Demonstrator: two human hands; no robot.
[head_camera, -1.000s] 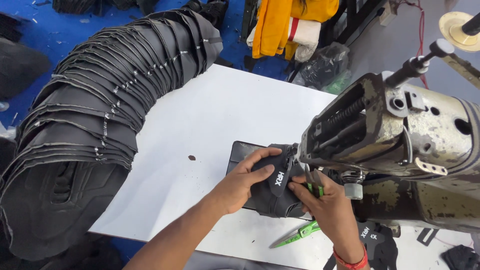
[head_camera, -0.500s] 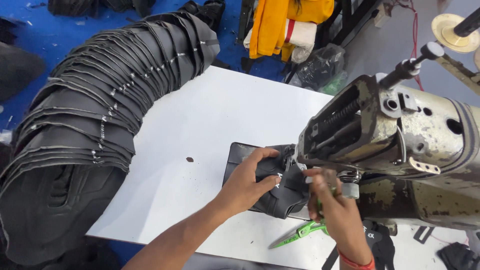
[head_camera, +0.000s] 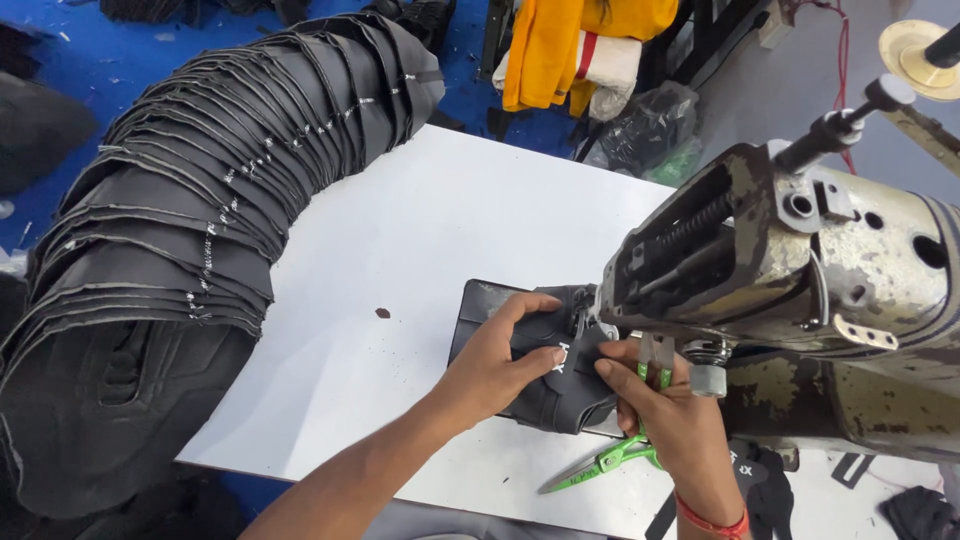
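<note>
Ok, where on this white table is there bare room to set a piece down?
The white table is bare between the curved stack of black pieces and the sewing machine. It is crowded by the left hand, right hand and green scissors.
</note>
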